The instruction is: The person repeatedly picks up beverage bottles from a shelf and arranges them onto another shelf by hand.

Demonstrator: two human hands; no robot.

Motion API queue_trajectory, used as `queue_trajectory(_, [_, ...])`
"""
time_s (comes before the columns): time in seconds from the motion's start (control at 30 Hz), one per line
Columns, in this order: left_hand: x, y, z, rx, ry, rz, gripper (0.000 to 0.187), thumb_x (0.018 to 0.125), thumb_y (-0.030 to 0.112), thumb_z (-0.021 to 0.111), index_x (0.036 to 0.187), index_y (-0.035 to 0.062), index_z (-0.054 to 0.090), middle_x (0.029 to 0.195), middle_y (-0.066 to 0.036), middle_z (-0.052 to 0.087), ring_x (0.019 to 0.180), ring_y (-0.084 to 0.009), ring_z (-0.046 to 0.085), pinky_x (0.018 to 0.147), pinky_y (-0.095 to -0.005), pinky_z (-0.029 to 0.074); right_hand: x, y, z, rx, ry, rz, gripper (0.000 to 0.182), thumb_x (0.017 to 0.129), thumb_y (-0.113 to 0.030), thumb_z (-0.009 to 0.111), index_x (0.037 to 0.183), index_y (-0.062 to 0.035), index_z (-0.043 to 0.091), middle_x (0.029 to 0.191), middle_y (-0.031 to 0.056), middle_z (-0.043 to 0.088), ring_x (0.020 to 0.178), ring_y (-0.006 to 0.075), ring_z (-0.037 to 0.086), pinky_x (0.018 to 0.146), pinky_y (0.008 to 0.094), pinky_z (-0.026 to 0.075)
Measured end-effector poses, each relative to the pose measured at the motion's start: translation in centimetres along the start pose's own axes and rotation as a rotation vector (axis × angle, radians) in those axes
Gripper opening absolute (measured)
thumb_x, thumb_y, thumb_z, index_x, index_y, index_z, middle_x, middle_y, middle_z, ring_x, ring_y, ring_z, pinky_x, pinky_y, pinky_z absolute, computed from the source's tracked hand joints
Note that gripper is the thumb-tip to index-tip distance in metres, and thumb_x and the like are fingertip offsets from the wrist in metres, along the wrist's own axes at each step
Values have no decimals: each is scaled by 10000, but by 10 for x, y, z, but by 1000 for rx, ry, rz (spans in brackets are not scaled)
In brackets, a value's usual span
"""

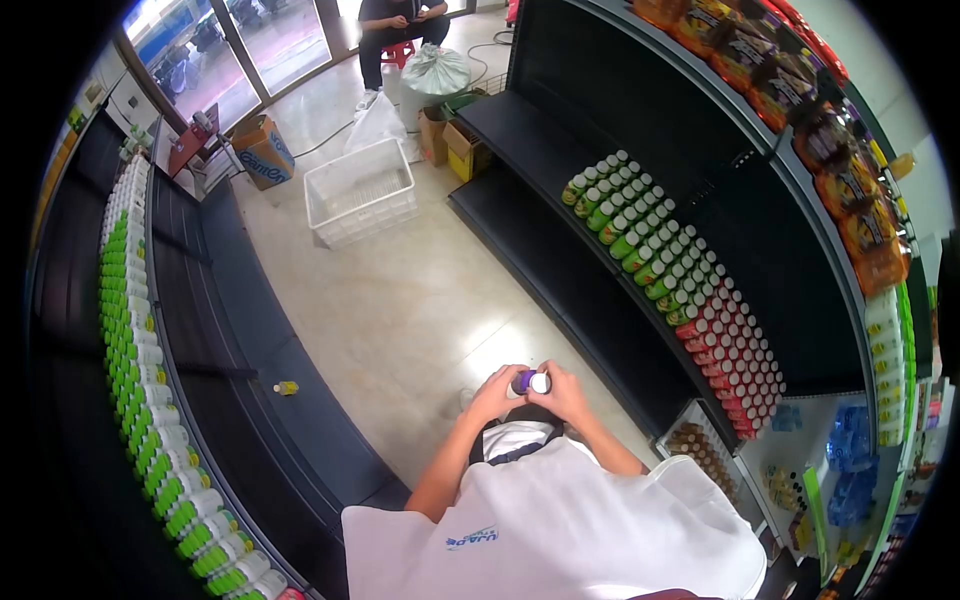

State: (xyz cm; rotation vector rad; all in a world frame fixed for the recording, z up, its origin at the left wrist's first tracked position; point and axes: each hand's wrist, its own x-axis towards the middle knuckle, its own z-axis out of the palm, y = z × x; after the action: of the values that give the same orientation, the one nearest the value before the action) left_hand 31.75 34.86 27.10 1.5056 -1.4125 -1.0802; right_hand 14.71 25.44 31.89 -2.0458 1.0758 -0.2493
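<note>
Both your left hand and right hand pinch a small purple bottle over the floor; placing it likely needs a free shelf spot.

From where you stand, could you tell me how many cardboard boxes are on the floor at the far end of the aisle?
3: one large box with blue print left of the white plastic crate, and two smaller open boxes beside the dark shelf base. More may be hidden behind the white bags.
</note>
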Motion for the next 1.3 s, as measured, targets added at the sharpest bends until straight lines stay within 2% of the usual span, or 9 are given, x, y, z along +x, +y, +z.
queue_trajectory(0.07, [14,-6,-10,5,136,11,561,807,210,763,1307,90,538,1224,-146,598,1156,-322,580,967,-397,476,29,-2,2,15,39,-27,462,668,-263,822,998,-42,586,798,184,652,755,356,670,664,419,509])
queue_trajectory(0.37, [117,-27,-68,-94,125,-30,489,887,118,677,1348,71,520,1282,-156,572,1175,-309,587,959,-409,503,155,11,-15,-36,113,-122,421,683,-225,794,995,-35,586,896,190,660,790,371,670,697,427,524])
queue_trajectory(0.67, [268,-42,-121,-167,155,-117,423,890,106,644,1304,66,565,1234,-173,618,1124,-344,613,964,-408,490,310,22,-74,-28,-16,-95,389,712,-185,779,1015,-41,583,912,178,643,783,360,661,679,413,525])
queue_trajectory(0.83, [363,-52,-112,-412,360,-43,372,906,42,601,1275,60,560,1211,-164,616,1104,-314,620,935,-374,506,384,36,-117,-130,76,-88,369,747,-203,780,1019,-34,597,841,180,674,749,327,686,681,390,540])
queue_trajectory(0.9, [402,-56,-107,-390,365,-5,370,917,30,594,1285,46,558,1257,-150,600,1169,-277,607,966,-386,512,412,38,-138,-138,59,26,368,763,-230,776,1033,-51,601,873,210,678,773,365,684,686,423,539])
queue_trajectory(1.03, [481,-43,-107,-437,418,48,345,900,17,580,1245,39,567,1235,-156,577,1141,-271,599,955,-354,500,466,50,-174,-224,162,122,363,789,-271,771,1034,-48,623,814,181,692,734,313,695,685,405,539])
queue_trajectory(1.1, [525,-48,-108,-355,432,95,357,891,25,578,1247,40,567,1223,-159,572,1148,-293,589,982,-360,484,497,61,-189,-281,203,153,380,792,-288,773,1051,-52,624,811,164,699,736,298,698,682,395,538])
queue_trajectory(1.17, [564,-50,-111,-456,322,-29,364,885,51,550,1248,45,572,1231,-173,553,1145,-359,574,1009,-408,465,527,79,-201,-292,273,222,384,800,-279,785,1073,-62,624,810,146,708,749,281,704,701,392,535])
queue_trajectory(1.3, [647,-78,-90,-491,357,5,382,876,77,540,1257,66,565,1230,-179,554,1126,-388,582,959,-439,493,586,122,-221,-400,332,217,374,813,-280,789,1068,-61,623,822,151,712,771,306,706,701,406,531])
